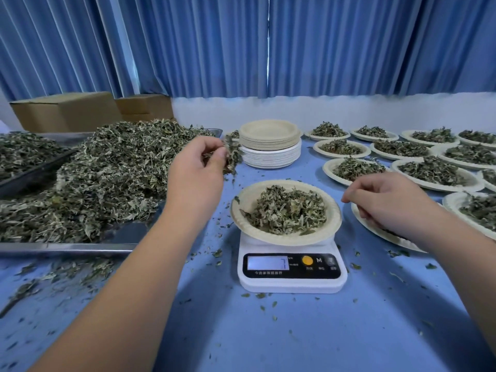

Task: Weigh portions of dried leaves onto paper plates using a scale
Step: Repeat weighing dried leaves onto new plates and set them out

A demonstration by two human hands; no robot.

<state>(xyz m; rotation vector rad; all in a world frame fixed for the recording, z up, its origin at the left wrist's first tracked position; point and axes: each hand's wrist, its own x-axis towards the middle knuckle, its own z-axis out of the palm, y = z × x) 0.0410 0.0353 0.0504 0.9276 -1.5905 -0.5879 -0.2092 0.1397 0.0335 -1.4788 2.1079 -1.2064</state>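
Observation:
A white scale (291,275) stands in the middle of the blue table with a paper plate (241,224) on it, heaped with dried leaves (288,209). My left hand (196,170) pinches a tuft of dried leaves (230,154) in the air, up and left of that plate. A big pile of dried leaves (107,170) fills a metal tray (67,248) at the left. My right hand (386,202) hovers right of the scale with fingers loosely curled, over an empty-looking plate (375,229); I see nothing held in it.
A stack of unused paper plates (269,146) sits behind the scale. Several filled plates (432,170) cover the right side of the table. Cardboard boxes (67,111) stand at the back left, another leaf tray (24,157) at far left. Loose leaf bits litter the tabletop.

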